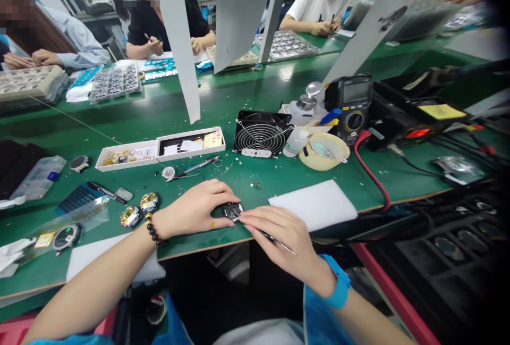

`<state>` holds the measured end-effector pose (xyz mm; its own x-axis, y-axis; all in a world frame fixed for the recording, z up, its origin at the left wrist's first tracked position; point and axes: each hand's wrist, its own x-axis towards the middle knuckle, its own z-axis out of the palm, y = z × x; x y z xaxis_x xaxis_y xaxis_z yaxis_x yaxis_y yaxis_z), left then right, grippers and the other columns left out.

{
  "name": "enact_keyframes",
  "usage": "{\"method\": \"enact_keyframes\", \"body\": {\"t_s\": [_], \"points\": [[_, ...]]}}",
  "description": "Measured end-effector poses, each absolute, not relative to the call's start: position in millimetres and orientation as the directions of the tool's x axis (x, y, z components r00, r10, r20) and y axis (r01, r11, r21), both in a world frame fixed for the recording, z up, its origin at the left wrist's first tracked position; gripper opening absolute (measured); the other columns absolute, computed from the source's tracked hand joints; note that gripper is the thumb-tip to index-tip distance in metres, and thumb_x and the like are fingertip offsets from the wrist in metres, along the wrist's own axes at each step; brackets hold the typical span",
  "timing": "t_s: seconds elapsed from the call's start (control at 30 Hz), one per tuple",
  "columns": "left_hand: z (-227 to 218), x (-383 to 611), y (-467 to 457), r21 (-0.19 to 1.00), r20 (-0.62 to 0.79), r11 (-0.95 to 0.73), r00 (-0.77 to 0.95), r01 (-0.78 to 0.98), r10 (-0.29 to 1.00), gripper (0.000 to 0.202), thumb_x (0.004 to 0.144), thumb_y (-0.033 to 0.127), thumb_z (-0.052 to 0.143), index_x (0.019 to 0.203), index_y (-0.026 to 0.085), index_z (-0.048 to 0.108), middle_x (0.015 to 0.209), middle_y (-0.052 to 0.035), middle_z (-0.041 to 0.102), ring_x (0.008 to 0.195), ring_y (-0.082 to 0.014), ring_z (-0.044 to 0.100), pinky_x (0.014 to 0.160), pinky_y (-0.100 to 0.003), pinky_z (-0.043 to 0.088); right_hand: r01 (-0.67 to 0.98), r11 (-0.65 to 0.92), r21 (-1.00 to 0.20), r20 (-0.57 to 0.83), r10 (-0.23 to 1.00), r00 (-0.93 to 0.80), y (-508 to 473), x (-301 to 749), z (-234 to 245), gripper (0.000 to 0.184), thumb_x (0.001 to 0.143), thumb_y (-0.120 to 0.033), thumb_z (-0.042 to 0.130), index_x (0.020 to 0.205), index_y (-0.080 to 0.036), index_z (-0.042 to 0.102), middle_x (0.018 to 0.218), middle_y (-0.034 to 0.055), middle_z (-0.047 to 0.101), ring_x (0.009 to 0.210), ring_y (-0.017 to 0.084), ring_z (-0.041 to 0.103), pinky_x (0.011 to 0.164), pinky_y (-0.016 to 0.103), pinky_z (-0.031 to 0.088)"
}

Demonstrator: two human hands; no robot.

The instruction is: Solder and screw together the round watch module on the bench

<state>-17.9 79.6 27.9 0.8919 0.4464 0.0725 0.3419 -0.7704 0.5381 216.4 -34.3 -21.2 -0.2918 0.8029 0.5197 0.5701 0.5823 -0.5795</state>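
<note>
On the green bench's front edge lies a small black part that looks like a watch's inner module. My left hand grips it between thumb and fingers. With my right hand I hold metal tweezers, their tips at the right side of the black part. Two round watch modules with gold and white components sit left of my left wrist. A white foam pad lies beyond my right hand, and another pad is under my left forearm.
A small fan stands ahead, beside bottles, a round yellowish bowl and a multimeter. White parts trays, a pen-like tool and a round watch lie leftward. Co-workers sit across the bench. A red cable hangs over the right edge.
</note>
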Motion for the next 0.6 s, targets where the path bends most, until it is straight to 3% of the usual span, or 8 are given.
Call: {"method": "enact_keyframes", "body": {"t_s": [0.6], "points": [[27.2,-18.0,79.9,0.534,0.082,-0.779,0.898,0.328,0.433,0.040,0.097,0.041,0.074,0.130,0.020,0.066,0.124,-0.0092,0.067,0.114,-0.0256,0.063,0.101,-0.038,0.051,0.554,0.553,-0.622,0.497,0.826,-0.267,-35.1,216.5,-19.5,0.029,0.100,-0.014,0.068,0.126,-0.027,0.071,0.121,0.0033,0.076,0.106,0.019,0.072,0.092,0.036,0.058]]}}
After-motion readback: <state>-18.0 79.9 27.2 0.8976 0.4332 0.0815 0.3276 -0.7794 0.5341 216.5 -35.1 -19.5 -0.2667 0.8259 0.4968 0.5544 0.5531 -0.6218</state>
